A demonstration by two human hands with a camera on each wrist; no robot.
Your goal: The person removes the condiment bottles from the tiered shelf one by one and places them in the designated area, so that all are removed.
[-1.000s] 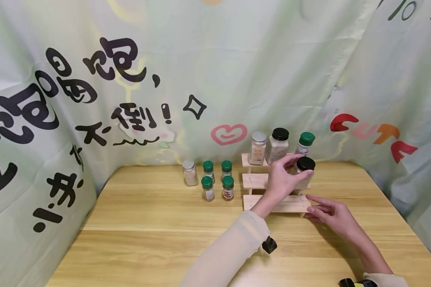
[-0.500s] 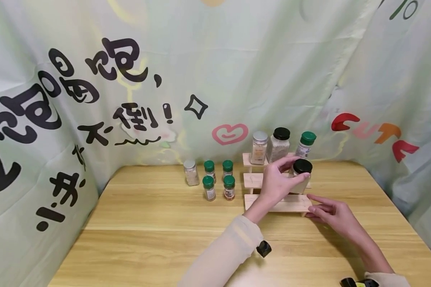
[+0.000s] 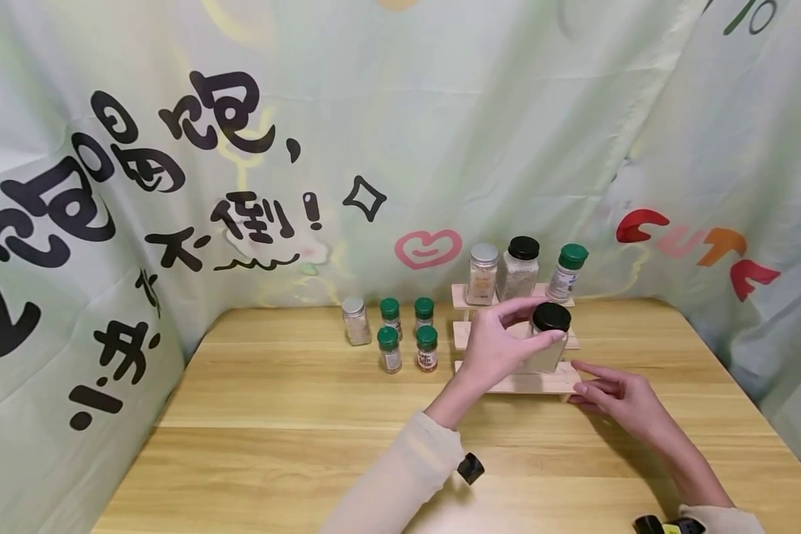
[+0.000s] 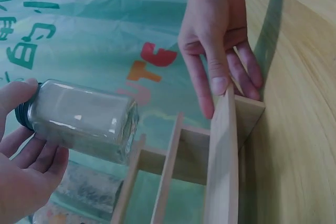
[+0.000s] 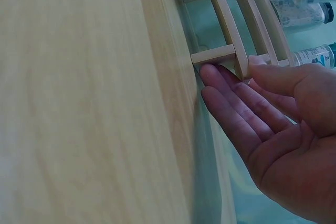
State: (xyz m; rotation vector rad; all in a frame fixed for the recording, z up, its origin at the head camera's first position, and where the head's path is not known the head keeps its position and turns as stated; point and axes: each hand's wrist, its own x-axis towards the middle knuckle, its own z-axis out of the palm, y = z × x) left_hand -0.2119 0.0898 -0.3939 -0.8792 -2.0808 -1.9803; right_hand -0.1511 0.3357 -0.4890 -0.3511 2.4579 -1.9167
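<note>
A clear glass jar with a black lid (image 3: 552,317) is in my left hand (image 3: 496,348), gripped near the lid between thumb and fingers. In the left wrist view the glass body of this jar (image 4: 81,116) stands apart from the shelves. Below and behind it is a three-tier wooden rack (image 3: 541,383). My right hand (image 3: 630,404) holds the right end of the rack's lowest tier, thumb on the board and fingers around the end. The top tier bears a silver-lidded jar (image 3: 483,282), a black-lidded jar (image 3: 519,276) and a green-capped spice bottle (image 3: 564,282).
Left of the rack, on the wooden table (image 3: 274,415), stand another silver-lidded jar (image 3: 356,326) and several green-capped bottles (image 3: 390,357). A printed curtain (image 3: 347,133) hangs behind and at both sides of the table.
My left hand has drawn the black-lidded jar toward me and slightly left, from over the middle tier to over the lowest tier. My right hand stays at the rack's end.
</note>
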